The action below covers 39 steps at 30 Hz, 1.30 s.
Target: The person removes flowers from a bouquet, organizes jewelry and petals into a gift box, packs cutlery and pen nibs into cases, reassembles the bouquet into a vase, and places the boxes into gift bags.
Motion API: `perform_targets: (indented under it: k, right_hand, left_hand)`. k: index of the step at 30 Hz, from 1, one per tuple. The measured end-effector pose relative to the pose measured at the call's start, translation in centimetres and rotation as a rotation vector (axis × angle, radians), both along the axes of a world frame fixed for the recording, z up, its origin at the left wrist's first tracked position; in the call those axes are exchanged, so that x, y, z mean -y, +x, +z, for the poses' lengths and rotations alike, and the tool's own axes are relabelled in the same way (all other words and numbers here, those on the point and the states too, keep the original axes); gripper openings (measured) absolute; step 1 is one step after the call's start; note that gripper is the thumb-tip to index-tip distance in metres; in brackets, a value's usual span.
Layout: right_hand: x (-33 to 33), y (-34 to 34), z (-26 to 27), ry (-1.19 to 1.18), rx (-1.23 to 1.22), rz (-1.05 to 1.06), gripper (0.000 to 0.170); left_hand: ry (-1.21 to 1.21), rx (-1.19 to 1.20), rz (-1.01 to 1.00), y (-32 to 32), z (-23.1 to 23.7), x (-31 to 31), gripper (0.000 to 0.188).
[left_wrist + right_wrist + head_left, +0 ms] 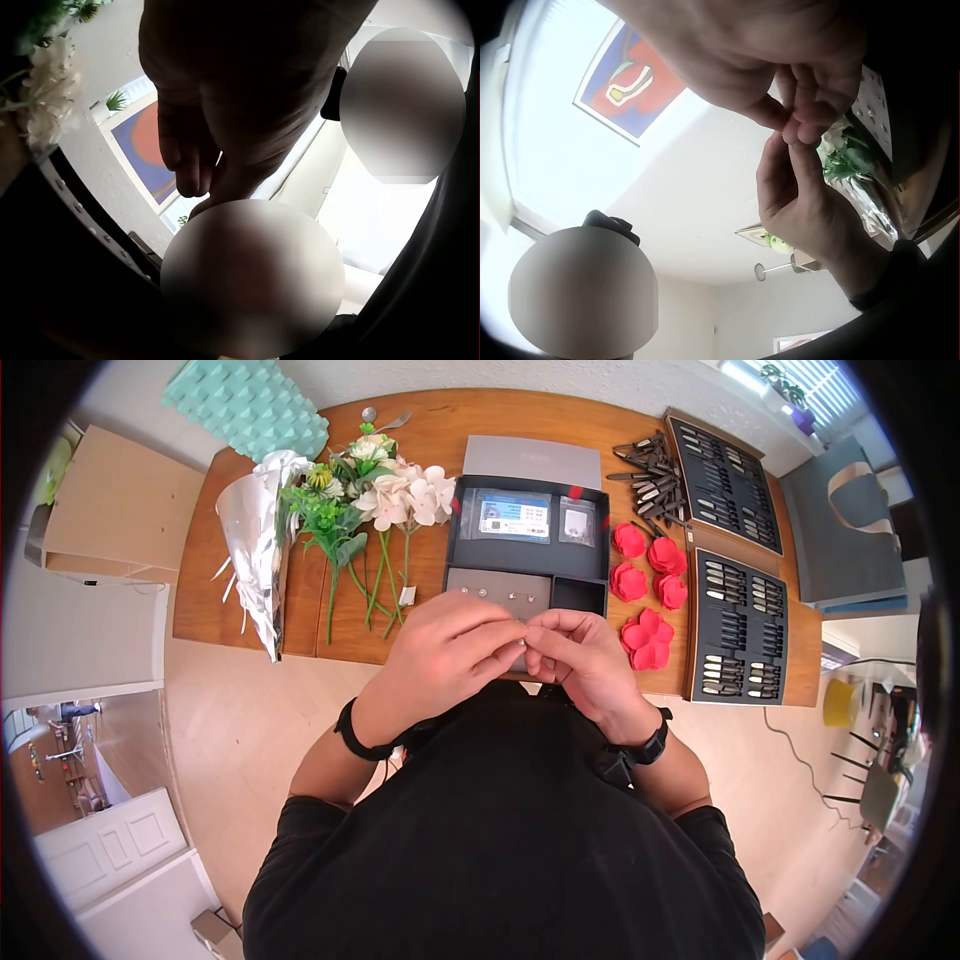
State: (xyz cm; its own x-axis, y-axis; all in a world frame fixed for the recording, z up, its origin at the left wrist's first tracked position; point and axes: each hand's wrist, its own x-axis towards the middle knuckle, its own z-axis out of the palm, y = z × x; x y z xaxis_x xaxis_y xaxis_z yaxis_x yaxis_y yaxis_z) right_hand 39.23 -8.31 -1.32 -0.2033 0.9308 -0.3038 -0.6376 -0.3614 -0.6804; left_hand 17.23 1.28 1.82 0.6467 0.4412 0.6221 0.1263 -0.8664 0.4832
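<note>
Both hands meet at the fingertips over the near part of a black jewelry box [450,550]. My left hand [440,660] and right hand [590,670] pinch a small shiny earring [522,643] between them, mostly hidden by the fingers. Just beyond the fingers, a grey insert [497,582] in the box bears several small stud earrings [482,593]. In the right wrist view, the thumb and fingers of the right hand [780,67] come down onto the raised fingertips of the left hand [810,202]. The left wrist view is dark.
Packets [515,515] lie in the box's back compartment. To the left are flowers [405,495] and a silver foil wrap [255,530]. Red paper-like flowers [648,640], loose dark tool bits [655,480] and two black trays of bits [700,630] are at right.
</note>
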Motion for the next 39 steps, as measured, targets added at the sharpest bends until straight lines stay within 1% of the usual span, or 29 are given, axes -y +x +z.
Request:
perform_targets:
  k: [2, 4, 5, 7, 8, 10, 11, 13, 14, 16, 25, 29, 31, 39]
  right_hand:
    - [0.0, 0.0, 0.1, 0.0, 0.027, -0.007, 0.017]
    - [0.0, -0.1, 0.1, 0.031, 0.173, -0.091, 0.018]
    - [0.1, 0.0, 0.1, 0.03, 0.171, -0.093, 0.018]
    - [0.3, 0.2, 0.1, 0.125, 0.429, -0.258, 0.017]
    - [0.5, 0.1, 0.0, 0.125, 0.426, -0.26, 0.017]
    - [0.9, -0.3, -0.3, 0.223, 0.617, -0.46, 0.016]
    - [1.0, -0.3, -0.5, 0.221, 0.614, -0.462, 0.016]
    - [1.2, -0.3, -1.2, 0.301, 0.764, -0.514, 0.014]
    - [1.4, -0.1, -1.6, 0.299, 0.762, -0.518, 0.014]
    - [1.7, 0.2, -2.1, 0.306, 0.944, -0.428, 0.016]
    - [1.5, 0.4, -2.7, 0.358, 1.013, -0.448, 0.016]
    - [1.3, 0.2, -2.9, 0.365, 1.027, -0.46, 0.015]
    - [1.1, -0.1, -2.7, 0.378, 1.026, -0.522, 0.014]
    - [1.1, 0.0, -2.6, 0.384, 1.07, -0.511, 0.013]
  left_hand:
    - [-0.001, -0.002, -0.005, 0.0, 0.0, -0.3, 0.028]
    - [-0.023, -0.017, 0.021, -0.3, 0.0, -0.5, 0.026]
    - [-0.024, -0.019, 0.02, -0.4, 0.1, -0.7, 0.026]
    - [-0.07, -0.132, 0.051, -0.9, 0.2, -1.4, 0.023]
    - [-0.07, -0.135, 0.05, -1.1, 0.1, -1.7, 0.023]
    - [-0.164, -0.285, 0.056, -1.4, -0.3, -2.1, 0.021]
    - [-0.164, -0.289, 0.053, -1.5, -0.3, -2.3, 0.021]
    - [-0.144, -0.379, 0.042, -1.4, -0.5, -2.7, 0.019]
    - [-0.144, -0.382, 0.039, -1.3, -0.6, -2.8, 0.019]
    - [-0.136, -0.428, 0.015, -1.1, -0.7, -3.1, 0.018]
    - [-0.097, -0.503, -0.027, -0.2, -0.9, -3.6, 0.013]
    - [-0.077, -0.5, -0.052, 0.1, -1.0, -3.8, 0.013]
    - [-0.075, -0.518, -0.059, 0.2, -0.9, -3.8, 0.014]
    - [-0.055, -0.545, -0.047, 0.3, -0.5, -3.5, 0.016]
